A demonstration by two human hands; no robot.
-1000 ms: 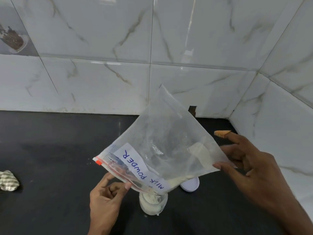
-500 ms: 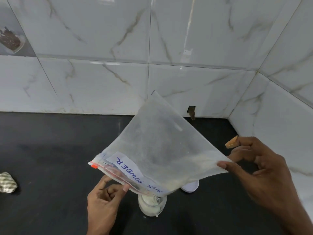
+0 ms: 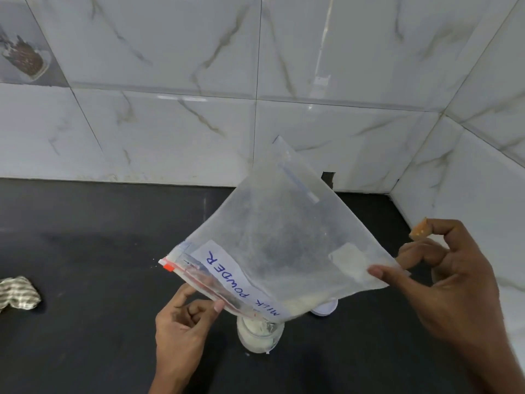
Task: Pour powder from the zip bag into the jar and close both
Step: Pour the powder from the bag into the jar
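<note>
Left hand [image 3: 184, 322] pinching the zip edge of the zip bag [image 3: 284, 237], right hand [image 3: 443, 280] pinching its opposite corner, bag tilted mouth-down over the open jar [image 3: 260, 341], powder [image 3: 255, 326] inside the jar, white lid [image 3: 325, 308] just beside the jar, black tabletop [image 3: 85, 251], crumpled cloth [image 3: 17, 292] far left

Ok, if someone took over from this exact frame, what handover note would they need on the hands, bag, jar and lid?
Left hand: pinches the zip bag at its zip edge, low, just above the jar.
Right hand: pinches the bag's far corner, held higher.
Things: the bag, labelled MILK POWDER, is tilted with its mouth corner over the open jar on the black counter. The white lid lies just behind the jar, to its right.
Done: the jar is partly filled and the bag is mostly empty.
Left: tip out the remaining powder in the low corner, zip the bag, put the lid on the jar.
</note>
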